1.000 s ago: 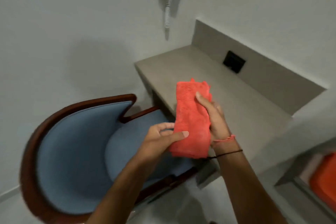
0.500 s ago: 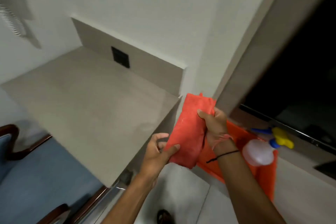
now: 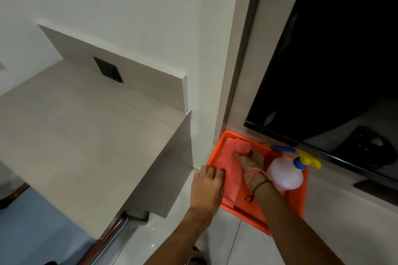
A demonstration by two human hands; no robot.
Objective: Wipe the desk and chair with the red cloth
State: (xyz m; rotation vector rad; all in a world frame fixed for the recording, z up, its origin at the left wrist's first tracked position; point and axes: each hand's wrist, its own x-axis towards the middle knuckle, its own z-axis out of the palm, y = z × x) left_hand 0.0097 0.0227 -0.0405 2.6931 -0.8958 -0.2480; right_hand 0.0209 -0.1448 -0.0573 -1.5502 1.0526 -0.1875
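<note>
The folded red cloth (image 3: pixel 233 168) lies in an orange tray (image 3: pixel 297 206), right of the beige desk (image 3: pixel 86 135).

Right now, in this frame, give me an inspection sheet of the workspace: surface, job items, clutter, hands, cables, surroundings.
Surface: desk top bare, nothing on it.
Job's things: red cloth folded, lying in the orange tray on the floor, right of the desk; blue chair seat at lower left, partly under the desk.
Clutter: spray bottle with blue and yellow head, standing in the tray.
Hands: left hand on the cloth's left edge at the tray rim; right hand pressed on the cloth; whether either grip is closed cannot be told.
Cables: nothing seen.
Surroundings: black wall socket on the desk's back panel; dark screen at right; pale tiled floor.
</note>
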